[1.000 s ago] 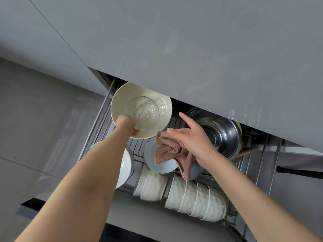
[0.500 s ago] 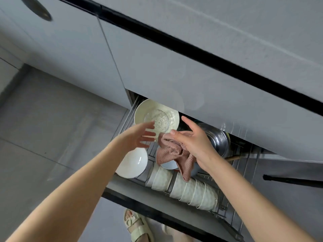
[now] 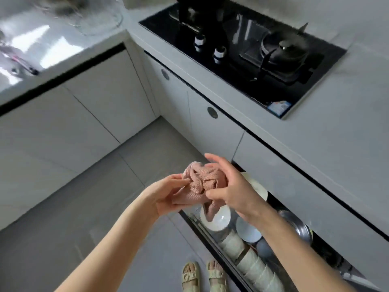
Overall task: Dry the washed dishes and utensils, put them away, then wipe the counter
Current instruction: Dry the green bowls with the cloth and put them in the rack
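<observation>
The pink waffle-weave cloth [image 3: 200, 184] sits bunched between both hands above the open dish drawer [image 3: 212, 234], a loose tail of it hanging down toward a white bowl [image 3: 217, 218] in the rack. The right hand [image 3: 229, 186] is closed over the cloth from above, thumb and fingers curled around the wad. The left hand [image 3: 168, 193] cups it from below and the side, its fingertips pinching the folds.

Beneath the hands, the drawer holds stacked ribbed cups [image 3: 250, 264] along its front edge, white and blue bowls behind them, and a steel bowl [image 3: 299, 226] near the back right. Beyond it lie the grey counter [image 3: 336, 123] and a black gas hob [image 3: 252, 51].

Judging by the full rack, much of the putting away looks done; the drawer is not yet shut, and the counter wipe appears still to come. Blurred items at the far left corner of the counter may be glassware and utensils awaiting drying, but they are too smeared to identify. The drawer's rear is hidden under the counter edge, and the right forearm covers part of the rack.
</observation>
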Demonstrator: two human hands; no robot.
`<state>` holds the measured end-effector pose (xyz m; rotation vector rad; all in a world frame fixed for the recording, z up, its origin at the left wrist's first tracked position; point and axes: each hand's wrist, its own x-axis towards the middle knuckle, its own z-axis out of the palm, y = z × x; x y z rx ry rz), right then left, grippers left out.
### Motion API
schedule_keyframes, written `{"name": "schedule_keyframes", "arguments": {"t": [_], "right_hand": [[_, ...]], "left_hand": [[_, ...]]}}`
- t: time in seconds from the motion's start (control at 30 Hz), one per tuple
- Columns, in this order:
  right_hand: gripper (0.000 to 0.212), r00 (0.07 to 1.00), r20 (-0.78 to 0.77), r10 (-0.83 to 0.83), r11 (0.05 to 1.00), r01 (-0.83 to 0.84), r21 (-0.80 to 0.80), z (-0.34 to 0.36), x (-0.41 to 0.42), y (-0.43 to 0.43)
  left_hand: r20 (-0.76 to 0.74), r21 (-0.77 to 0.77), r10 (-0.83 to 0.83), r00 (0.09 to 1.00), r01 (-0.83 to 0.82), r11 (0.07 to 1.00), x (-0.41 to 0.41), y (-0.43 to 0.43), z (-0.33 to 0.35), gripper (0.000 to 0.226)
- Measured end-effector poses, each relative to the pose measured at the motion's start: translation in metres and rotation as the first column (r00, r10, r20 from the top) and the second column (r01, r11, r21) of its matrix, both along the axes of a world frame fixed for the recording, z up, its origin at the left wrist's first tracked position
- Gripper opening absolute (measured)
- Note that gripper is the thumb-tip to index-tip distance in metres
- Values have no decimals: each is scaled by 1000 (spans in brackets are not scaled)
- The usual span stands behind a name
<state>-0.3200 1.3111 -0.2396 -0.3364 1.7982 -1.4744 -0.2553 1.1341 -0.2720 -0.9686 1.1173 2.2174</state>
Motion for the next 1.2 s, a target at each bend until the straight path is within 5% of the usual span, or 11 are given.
{"name": "schedule_keyframes", "arguments": {"t": [0.17,0.37,0.43,0.53,0.77,0.97,1.2], "right_hand": [[52,917,-359,171,985,-146,95,56,0,-88],[23,623,-688,373,927,-272,256,108,10,-227],[22,640,-664,385,914,-366,177,115,15,-278],[13,790,-471,391,881,-470,-57,124,26,-358],[7,962,-73,262,918,-272,-290,148,44,-538],[8,987,-84,139,935,-158,-316,145,22,-649],[8,973,-172,153,936,-199,-291,137,-51,-771]], "left_hand": [[-140,-84,223,965,-236,968,34,-72,70,23],[-233,-106,437,869,-469,877,79,-184,125,28],[-255,-103,507,824,-544,833,93,-228,137,29],[-278,-59,585,762,-621,782,113,-301,150,26],[-149,-237,583,798,-602,763,146,-475,165,20],[-119,-606,614,780,-547,578,136,-602,152,15],[-160,-718,778,608,-612,331,76,-753,117,22]]}}
